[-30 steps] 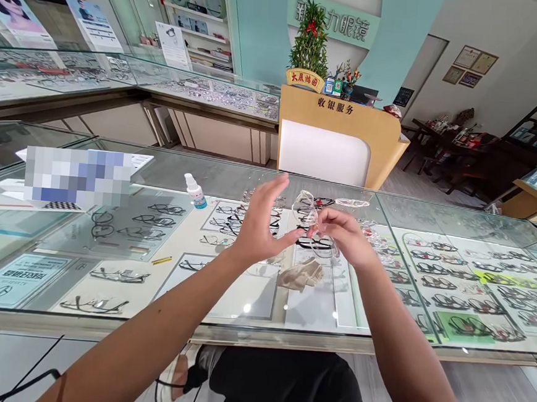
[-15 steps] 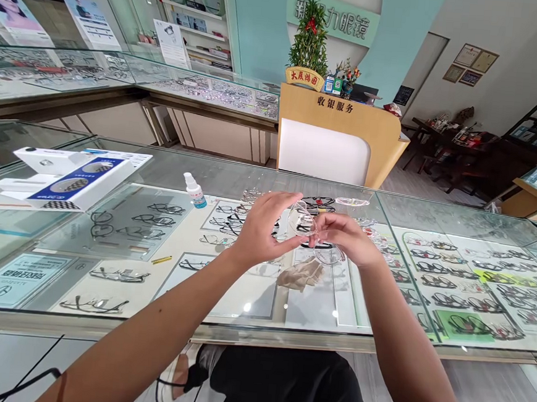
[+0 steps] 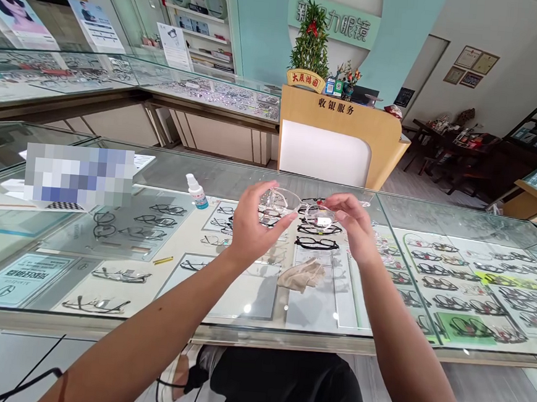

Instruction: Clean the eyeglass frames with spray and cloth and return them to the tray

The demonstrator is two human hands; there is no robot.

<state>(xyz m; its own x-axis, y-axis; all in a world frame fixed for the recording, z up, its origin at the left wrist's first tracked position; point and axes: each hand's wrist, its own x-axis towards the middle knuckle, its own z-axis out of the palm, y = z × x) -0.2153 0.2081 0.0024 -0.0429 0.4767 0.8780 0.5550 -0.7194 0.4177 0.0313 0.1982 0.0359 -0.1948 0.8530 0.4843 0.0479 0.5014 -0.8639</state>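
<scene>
A pair of clear-framed eyeglasses [image 3: 301, 202] is held up over the glass counter, its two round lenses facing me. My left hand [image 3: 258, 217] grips the left side of the frame between thumb and fingers. At the other end, my right hand [image 3: 354, 225] pinches the right side. Below them a crumpled beige cloth [image 3: 303, 274] lies on the glass. To the left stands a small white spray bottle [image 3: 196, 191] with blue liquid at its base.
The glass display counter [image 3: 248, 334] holds rows of eyeglasses inside. A partly blurred white and blue box [image 3: 79, 175] sits at the left, and a thin yellow strip [image 3: 163, 259] lies nearer. Beyond the counter is a wooden desk [image 3: 344, 115] with a plant [image 3: 310, 43].
The eyeglasses have turned from tilted and edge-on to level, with both lenses facing me. My left hand shifted slightly left, and my right hand moved up to the frame's right end.
</scene>
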